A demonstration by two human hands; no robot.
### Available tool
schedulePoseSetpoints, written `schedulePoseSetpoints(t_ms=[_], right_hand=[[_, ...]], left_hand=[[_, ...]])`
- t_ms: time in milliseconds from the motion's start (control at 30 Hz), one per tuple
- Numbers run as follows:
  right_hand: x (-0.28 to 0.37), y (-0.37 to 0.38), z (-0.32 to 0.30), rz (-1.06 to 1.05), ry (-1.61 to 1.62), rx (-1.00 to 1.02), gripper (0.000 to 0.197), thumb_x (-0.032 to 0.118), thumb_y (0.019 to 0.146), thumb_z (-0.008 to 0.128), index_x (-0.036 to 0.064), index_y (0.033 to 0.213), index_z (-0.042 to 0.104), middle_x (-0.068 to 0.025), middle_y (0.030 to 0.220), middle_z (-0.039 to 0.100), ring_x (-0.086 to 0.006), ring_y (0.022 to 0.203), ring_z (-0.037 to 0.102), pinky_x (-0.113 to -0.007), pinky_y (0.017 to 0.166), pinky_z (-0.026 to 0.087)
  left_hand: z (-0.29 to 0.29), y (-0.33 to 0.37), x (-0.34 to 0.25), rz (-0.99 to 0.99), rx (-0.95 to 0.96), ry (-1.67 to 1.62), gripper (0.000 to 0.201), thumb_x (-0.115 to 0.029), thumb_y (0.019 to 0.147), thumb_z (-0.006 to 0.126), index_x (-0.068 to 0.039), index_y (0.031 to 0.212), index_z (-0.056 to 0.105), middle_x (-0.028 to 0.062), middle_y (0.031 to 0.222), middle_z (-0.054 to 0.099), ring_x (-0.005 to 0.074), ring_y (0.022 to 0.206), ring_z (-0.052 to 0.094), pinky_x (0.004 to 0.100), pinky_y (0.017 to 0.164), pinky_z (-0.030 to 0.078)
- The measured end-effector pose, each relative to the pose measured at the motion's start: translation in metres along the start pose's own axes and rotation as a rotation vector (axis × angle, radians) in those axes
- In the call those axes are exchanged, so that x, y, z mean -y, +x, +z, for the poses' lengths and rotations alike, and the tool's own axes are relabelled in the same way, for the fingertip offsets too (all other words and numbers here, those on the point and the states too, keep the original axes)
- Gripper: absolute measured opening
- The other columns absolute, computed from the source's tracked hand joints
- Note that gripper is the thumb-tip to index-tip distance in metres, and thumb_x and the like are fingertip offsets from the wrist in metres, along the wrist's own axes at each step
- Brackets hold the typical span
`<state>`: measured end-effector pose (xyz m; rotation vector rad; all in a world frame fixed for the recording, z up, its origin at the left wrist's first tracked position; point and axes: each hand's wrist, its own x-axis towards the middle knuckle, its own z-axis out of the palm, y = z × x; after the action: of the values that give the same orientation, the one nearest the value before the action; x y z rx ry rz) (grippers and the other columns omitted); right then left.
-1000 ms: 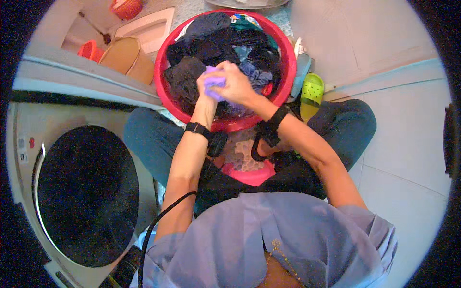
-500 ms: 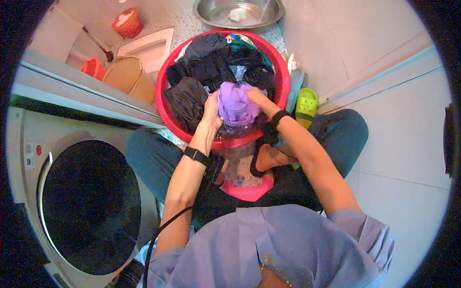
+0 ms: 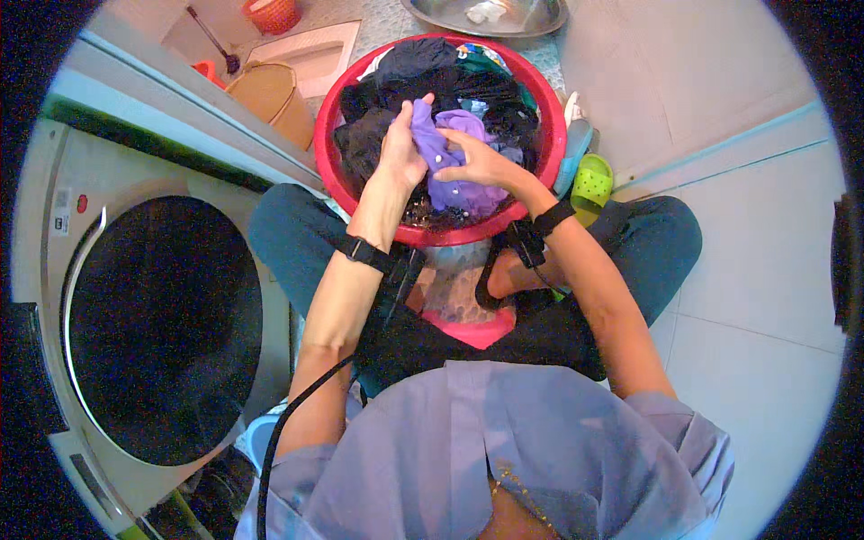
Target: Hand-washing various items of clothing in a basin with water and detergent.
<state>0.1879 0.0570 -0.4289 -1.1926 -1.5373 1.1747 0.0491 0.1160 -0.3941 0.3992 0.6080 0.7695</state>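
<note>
One purple cloth (image 3: 423,135), bunched and partly unfolded, is in hand over the near half of a red basin (image 3: 450,237); 12 o'clock is taken as straight ahead of the wearer. On its 9 o'clock side the left hand (image 3: 402,153) grips a fold against the palm; at 4 o'clock the right hand (image 3: 481,164) stands open in a loose curve, thumb and fingers apart, touching the cloth, no firm grip evident. Work on this piece is judged under way and unfinished, as it is neither spread flat nor set aside. Dark garments (image 3: 414,67) fill the basin from 9 round to 3 o'clock; whether any have been dealt with cannot be determined. Wet glints show at 6 o'clock, inside the near rim. Beyond the basin at 12 to 1 o'clock stands a metal bowl (image 3: 526,20) containing a small white item (image 3: 486,12), its status unclear. A green clog (image 3: 591,184) lies at 4 o'clock, a tan bucket (image 3: 279,103) at 10, and a front-loading machine (image 3: 117,171) at 8, its contents not discernible.
</note>
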Motion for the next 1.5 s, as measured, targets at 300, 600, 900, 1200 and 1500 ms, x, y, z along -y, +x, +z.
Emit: schedulePoseSetpoints(t_ms=[300,600,900,1200,1500], right_hand=[[0.082,0.013,-0.061,0.061,-0.100,-0.180,0.022,0.015,0.071,0.066,0.0014,0.089,0.064,-0.0010,0.082,0.062,-0.0074,0.075,0.055,-0.022,0.072,0.044],[0.117,0.005,-0.116,-0.082,0.048,-0.449,0.016,0.010,0.077,0.058,0.0023,0.091,0.060,-0.0019,0.085,0.060,-0.0092,0.076,0.055,-0.023,0.071,0.044],[0.109,-0.003,-0.142,-0.195,0.556,-0.691,0.022,0.016,0.081,0.056,0.0013,0.097,0.056,-0.0073,0.087,0.060,-0.0162,0.080,0.057,-0.027,0.075,0.045],[0.116,-0.034,-0.127,-0.255,0.181,-0.610,0.025,0.023,0.088,0.047,0.0014,0.100,0.053,-0.0055,0.091,0.058,-0.0111,0.087,0.054,-0.023,0.074,0.042],[-0.007,-0.030,0.019,0.075,-0.701,0.205,0.037,0.025,0.071,0.063,0.0030,0.100,0.057,-0.0168,0.086,0.061,-0.0301,0.083,0.058,-0.037,0.077,0.045]], left_hand=[[0.022,-0.020,-0.061,0.297,-0.058,0.593,0.044,-0.044,0.087,0.042,-0.004,0.087,0.061,0.0040,0.073,0.059,0.0130,0.060,0.050,0.0273,0.063,0.041],[0.029,-0.023,-0.069,0.435,0.085,0.887,0.028,-0.033,0.080,0.059,-0.006,0.075,0.064,-0.0057,0.056,0.043,0.0039,0.049,0.035,0.0198,0.045,0.027],[-0.013,0.001,-0.047,0.280,0.128,1.703,0.049,-0.044,0.066,0.068,-0.008,0.099,0.062,0.0100,0.081,0.063,0.0168,0.075,0.059,0.0278,0.069,0.046],[-0.062,0.013,-0.029,0.181,0.247,2.414,0.050,-0.040,0.061,0.069,-0.005,0.096,0.062,0.0203,0.093,0.060,0.0311,0.090,0.058,0.0391,0.081,0.045],[-0.004,-0.003,-0.050,0.626,0.187,1.399,0.015,-0.017,0.075,0.057,-0.005,0.078,0.065,0.0032,0.075,0.063,0.0133,0.055,0.054,0.0251,0.052,0.043]])
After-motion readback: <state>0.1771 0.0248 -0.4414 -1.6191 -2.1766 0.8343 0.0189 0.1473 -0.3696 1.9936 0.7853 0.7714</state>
